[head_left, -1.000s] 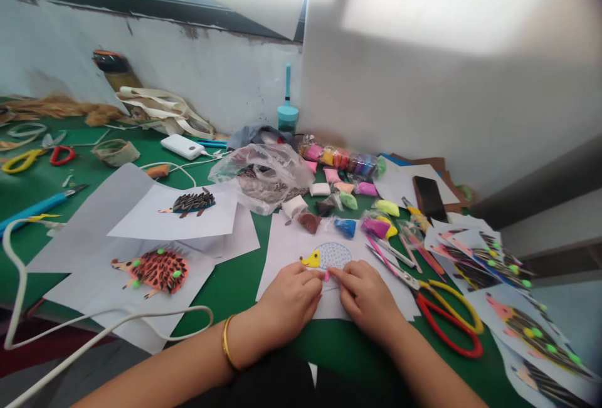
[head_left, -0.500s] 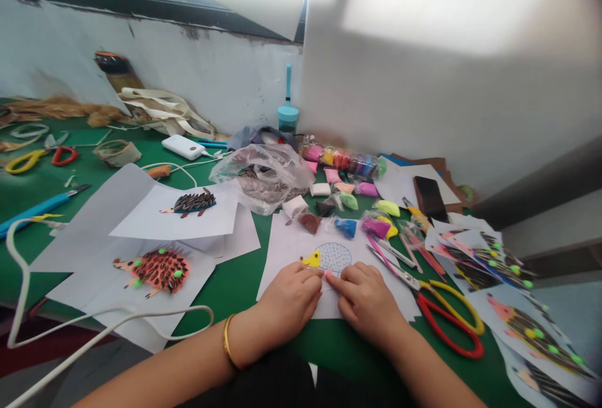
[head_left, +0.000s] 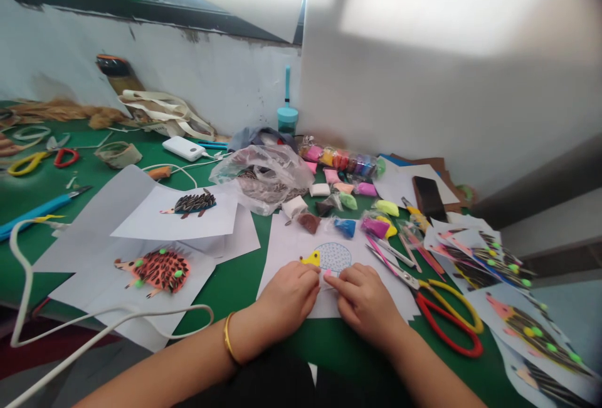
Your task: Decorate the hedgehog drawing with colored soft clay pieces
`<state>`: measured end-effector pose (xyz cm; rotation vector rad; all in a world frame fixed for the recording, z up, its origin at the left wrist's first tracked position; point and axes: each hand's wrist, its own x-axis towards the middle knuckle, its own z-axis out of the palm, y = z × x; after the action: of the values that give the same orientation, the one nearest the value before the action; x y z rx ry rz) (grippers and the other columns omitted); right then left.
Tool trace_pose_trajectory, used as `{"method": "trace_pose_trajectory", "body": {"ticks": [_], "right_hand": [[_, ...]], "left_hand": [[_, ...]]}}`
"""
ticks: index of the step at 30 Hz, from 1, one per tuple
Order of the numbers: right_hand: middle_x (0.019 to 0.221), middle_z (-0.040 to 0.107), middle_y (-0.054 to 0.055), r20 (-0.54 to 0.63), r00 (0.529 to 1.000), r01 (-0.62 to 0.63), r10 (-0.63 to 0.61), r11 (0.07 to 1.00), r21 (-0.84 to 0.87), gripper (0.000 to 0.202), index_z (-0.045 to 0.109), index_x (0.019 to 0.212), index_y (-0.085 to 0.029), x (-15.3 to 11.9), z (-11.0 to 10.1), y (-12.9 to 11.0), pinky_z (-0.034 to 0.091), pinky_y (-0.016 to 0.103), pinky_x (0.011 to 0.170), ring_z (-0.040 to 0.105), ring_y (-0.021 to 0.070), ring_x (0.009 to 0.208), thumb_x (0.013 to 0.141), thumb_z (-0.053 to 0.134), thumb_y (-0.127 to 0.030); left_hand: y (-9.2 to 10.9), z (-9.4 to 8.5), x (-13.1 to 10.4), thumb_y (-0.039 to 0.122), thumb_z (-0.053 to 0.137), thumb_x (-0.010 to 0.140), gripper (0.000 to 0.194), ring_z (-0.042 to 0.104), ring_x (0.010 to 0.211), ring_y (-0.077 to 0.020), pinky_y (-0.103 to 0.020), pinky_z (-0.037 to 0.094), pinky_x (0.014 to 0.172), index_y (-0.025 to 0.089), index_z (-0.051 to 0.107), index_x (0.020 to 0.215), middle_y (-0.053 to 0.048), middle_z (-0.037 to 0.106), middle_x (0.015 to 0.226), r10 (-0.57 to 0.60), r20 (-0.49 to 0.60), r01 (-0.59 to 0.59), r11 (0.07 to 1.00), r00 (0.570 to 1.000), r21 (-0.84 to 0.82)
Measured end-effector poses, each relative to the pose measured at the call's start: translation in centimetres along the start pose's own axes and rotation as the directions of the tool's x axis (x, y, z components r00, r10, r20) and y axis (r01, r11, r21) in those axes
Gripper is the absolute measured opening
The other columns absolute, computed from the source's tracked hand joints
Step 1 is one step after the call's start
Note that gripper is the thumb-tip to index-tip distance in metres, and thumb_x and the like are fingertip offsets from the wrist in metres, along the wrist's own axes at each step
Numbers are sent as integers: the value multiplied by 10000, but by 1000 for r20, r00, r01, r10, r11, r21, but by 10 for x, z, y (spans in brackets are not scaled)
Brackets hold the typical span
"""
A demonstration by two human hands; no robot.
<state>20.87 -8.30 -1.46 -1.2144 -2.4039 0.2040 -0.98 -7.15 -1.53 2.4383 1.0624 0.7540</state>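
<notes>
Many pkts [head_left: 345,227] nr dwg [head_left: 335,256], scissors [head_left: 412,281] alongside

Left gap: bare green tabletop [head_left: 235,282] shows between the left papers [head_left: 106,270] and the drawing paper [head_left: 279,251], so fingers could pass.
Cord: the white cord [head_left: 192,306] loops close to the gold bangle [head_left: 227,340], in the way.
Far side: little clay bags [head_left: 346,227] and a big plastic bag [head_left: 263,170] block it.
Right side: big scissors [head_left: 412,281] lie near the right fingers [head_left: 342,284].
Up: open air.

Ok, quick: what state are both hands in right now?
Left hand: loosely curled over the paper; whether it grips anything cannot be told.
Right hand: index finger at the pink piece; grip cannot be told.
</notes>
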Motion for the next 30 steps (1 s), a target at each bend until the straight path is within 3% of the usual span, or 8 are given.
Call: {"method": "trace_pose_trajectory", "body": {"ticks": [8, 13, 16, 21, 25, 28, 30], "right_hand": [[911, 656, 66, -209, 971, -67, 115, 972, 226, 305, 662, 1188, -231, 2, -2, 6, 485, 380, 775, 593, 206, 864, 940, 500, -157], [985, 676, 60, -256, 955, -38, 149, 918, 394, 312, 617, 1252, -256, 3, -6, 0, 524, 363, 807, 623, 195, 910, 944, 574, -234], [983, 696, 64, -228, 954, -64, 192, 879, 472, 229, 661, 1159, -249, 4, -9, 0, 533, 358, 801, 638, 200, 902, 944, 596, -293], [916, 702, 55, -212, 941, -114, 265, 835, 539, 113, 695, 978, -242, 5, -12, 1, 526, 352, 793, 644, 198, 875, 943, 598, -285], [860, 679, 41, -213, 933, -148, 291, 849, 507, 102, 668, 882, -230, 5, -12, 8, 512, 339, 770, 628, 192, 838, 931, 589, -273], [871, 674, 42, -152, 930, -243, 335, 870, 428, 112, 656, 861, -223, 3, -11, 19, 502, 338, 762, 616, 194, 828, 919, 576, -273], [875, 671, 36, -85, 935, -295, 346, 887, 356, 104, 656, 861, -221, 1, -9, 25, 493, 333, 756, 609, 192, 821, 907, 569, -255]], "left_hand": [[12, -15, 16, 271, 542, 963, 111, 594, 1072, -195, -379, 477, 974, 201, 608, 906, -47, 671, 1085, -129, -107, 96, 958, 986, -270], [18, -16, 31, 297, 483, 982, 207, 607, 907, -174, -326, 499, 855, 194, 628, 876, -28, 654, 916, -222, 26, 210, 875, 975, -436], [22, -15, 39, 282, 464, 977, 225, 607, 896, -176, -324, 500, 850, 188, 635, 865, -34, 655, 921, -239, 82, 249, 849, 968, -465], [24, -10, 47, 295, 469, 970, 252, 592, 834, -177, -317, 506, 789, 180, 634, 818, -34, 639, 854, -223, 91, 240, 882, 971, -405], [17, -6, 43, 233, 473, 965, 193, 607, 928, -185, -338, 497, 860, 191, 660, 946, -42, 668, 950, -152, 20, 151, 933, 988, -327], [13, -3, 33, 212, 484, 956, 198, 590, 1002, -216, -386, 470, 902, 196, 641, 1076, -65, 667, 1030, -60, -54, 53, 991, 997, -122], [13, 0, 26, 211, 485, 948, 195, 582, 966, -225, -403, 454, 866, 203, 644, 1059, -72, 663, 1018, 58, -11, -58, 998, 998, 36]]}}
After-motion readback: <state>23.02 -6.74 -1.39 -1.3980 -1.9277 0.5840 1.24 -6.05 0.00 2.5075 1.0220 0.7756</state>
